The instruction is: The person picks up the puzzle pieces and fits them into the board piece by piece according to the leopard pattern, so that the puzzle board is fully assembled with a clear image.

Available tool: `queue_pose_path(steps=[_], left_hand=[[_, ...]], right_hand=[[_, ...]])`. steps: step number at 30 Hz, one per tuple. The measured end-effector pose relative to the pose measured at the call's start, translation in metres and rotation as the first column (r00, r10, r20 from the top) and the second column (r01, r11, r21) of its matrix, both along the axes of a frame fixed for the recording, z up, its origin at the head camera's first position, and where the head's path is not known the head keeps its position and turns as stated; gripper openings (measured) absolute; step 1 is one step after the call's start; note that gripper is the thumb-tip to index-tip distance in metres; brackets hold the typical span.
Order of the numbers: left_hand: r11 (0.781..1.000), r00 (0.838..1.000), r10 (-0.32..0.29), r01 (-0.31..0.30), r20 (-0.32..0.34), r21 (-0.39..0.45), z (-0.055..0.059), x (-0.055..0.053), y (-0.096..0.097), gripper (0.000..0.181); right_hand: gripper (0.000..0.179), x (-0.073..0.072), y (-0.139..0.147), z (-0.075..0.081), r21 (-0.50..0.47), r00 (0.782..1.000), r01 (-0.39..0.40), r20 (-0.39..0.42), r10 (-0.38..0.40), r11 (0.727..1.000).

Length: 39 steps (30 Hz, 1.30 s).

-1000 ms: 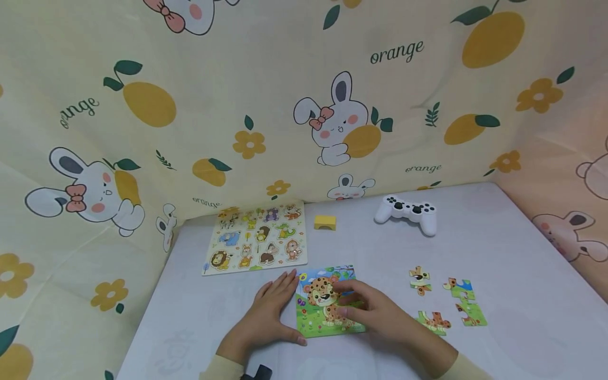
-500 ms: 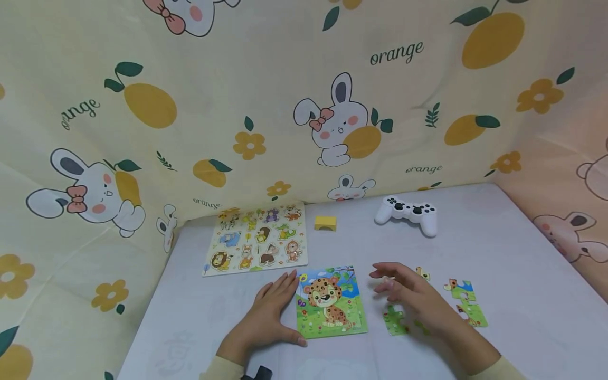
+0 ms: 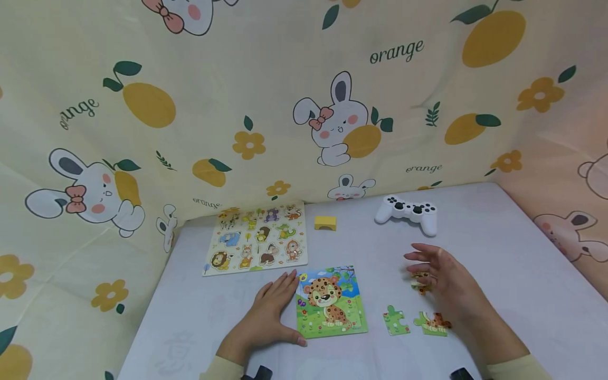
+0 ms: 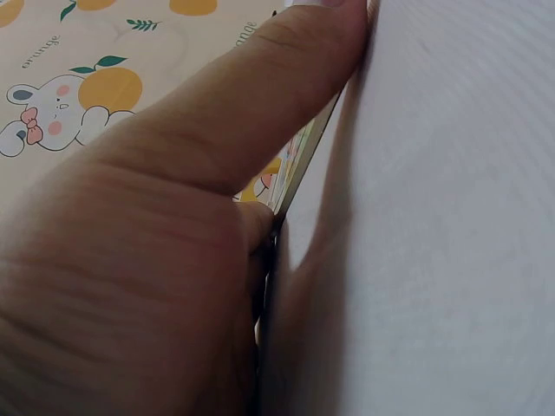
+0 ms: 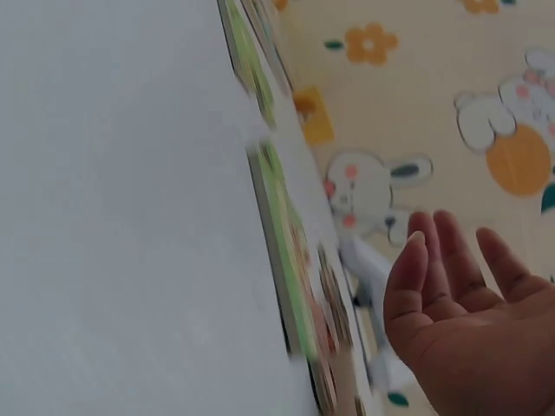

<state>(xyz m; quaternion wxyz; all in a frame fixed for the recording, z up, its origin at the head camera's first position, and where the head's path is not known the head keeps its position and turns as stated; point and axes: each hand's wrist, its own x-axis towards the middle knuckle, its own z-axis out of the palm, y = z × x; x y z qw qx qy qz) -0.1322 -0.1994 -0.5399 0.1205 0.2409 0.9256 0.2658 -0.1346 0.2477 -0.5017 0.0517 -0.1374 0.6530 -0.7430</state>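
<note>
Head view. A table [image 3: 361,248] covered in pale cloth fills the lower half of the frame; behind it hangs a cream curtain [image 3: 273,63] printed with rabbits, oranges and flowers. Along the far edge, from left to centre-right, lie an animal board [image 3: 256,237], a yellow block [image 3: 325,223] with an arched notch, and a white game controller [image 3: 407,211]. The leopard board [image 3: 331,303], square and flat on the table at lower centre, shows a spotted cub on green grass under blue sky. The left hand [image 3: 274,311] lies along its left side, fingers extended and close together, thumb by the lower-left corner, grasping nothing. To the right lie a green piece [image 3: 396,321], a paw piece [image 3: 433,323] and a third piece [image 3: 419,287] partly behind the fingers of the right hand [image 3: 444,274]. Half a second earlier the right hand was lower and farther left; it now leaves the green and paw pieces exposed, while its forearm covers the spot where two others showed. The left hand and leopard board are unmoved.

Left wrist view. Palm and thumb fill the left; the table occupies the right.

Right wrist view, blurred. The right hand, at lower right, has its fingers loosely parted and grasps nothing visible; pieces appear edge-on at centre.
</note>
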Motion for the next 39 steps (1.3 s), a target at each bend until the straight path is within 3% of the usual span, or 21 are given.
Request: queue_pose_path(steps=[3,9,14,18,22,25,27,31,35,39], left_hand=[[1.0,1.0,-0.001,0.001,-0.001,-0.002,0.0,0.0,0.0,0.145],[1.0,1.0,-0.004,0.004,-0.004,-0.003,0.0,-0.001,-0.001,0.145],[1.0,1.0,-0.004,0.004,-0.011,-0.009,-0.001,-0.001,-0.001,0.146],[1.0,1.0,-0.002,0.002,-0.01,-0.008,-0.002,-0.001,-0.001,0.146],[1.0,1.0,-0.002,0.002,-0.008,-0.005,-0.001,-0.001,-0.001,0.146],[1.0,1.0,-0.001,0.001,-0.007,-0.004,-0.001,-0.001,-0.001,0.146],[1.0,1.0,-0.001,0.001,-0.006,-0.005,0.0,-0.001,-0.001,0.146],[1.0,1.0,-0.002,0.002,-0.006,-0.009,0.0,0.0,-0.001,0.146],[1.0,1.0,-0.003,0.003,-0.006,-0.005,0.0,0.0,-0.001,0.146],[1.0,1.0,-0.006,0.006,-0.008,-0.004,0.0,0.0,-0.001,0.145]], right_hand=[[0.051,-0.002,0.012,-0.001,-0.019,0.998,0.032,-0.044,-0.033,0.999],[0.049,-0.003,0.027,-0.001,-0.01,0.991,0.123,-0.047,-0.124,0.992],[0.047,-0.004,0.04,-0.003,0.078,0.979,0.202,-0.046,-0.199,0.976],[0.046,-0.004,0.051,-0.004,0.115,0.967,0.254,0.001,-0.255,0.961],[0.045,-0.004,0.069,-0.007,0.074,0.975,0.221,0.012,-0.222,0.973],[0.045,-0.006,0.084,-0.01,0.155,0.987,0.163,-0.023,-0.162,0.974],[0.046,-0.007,0.092,-0.012,0.283,0.99,0.138,-0.02,-0.138,0.949],[0.057,-0.009,0.098,-0.016,0.537,0.992,0.056,0.062,-0.106,0.842],[0.073,-0.007,0.099,-0.017,0.642,0.989,-0.022,0.124,-0.076,0.766],[0.078,-0.003,0.1,-0.014,0.729,0.996,-0.032,0.077,-0.035,0.684]])
